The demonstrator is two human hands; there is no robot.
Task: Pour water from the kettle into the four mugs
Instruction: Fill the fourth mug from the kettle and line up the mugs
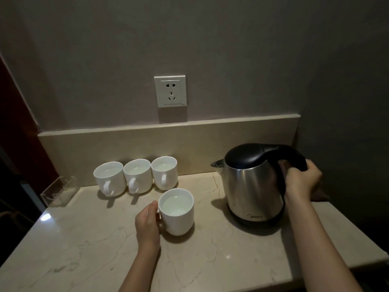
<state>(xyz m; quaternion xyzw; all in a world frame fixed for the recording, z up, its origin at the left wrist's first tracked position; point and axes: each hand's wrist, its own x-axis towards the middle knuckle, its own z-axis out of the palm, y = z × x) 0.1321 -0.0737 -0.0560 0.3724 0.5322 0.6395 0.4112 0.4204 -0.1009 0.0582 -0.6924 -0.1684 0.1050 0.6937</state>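
Marble counter carries everything. Steel kettle upright on its base at right; right hand wraps the black handle, probably heavy, slick-sided. Front mug, water-filled, fragile; left hand pinches its handle. Three filled mugs behind.

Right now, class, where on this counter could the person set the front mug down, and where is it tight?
Free: the near counter in front of the left hand, and the strip between the front mug and the kettle. Tight: the back wall, where three mugs stand beside the clear holder.
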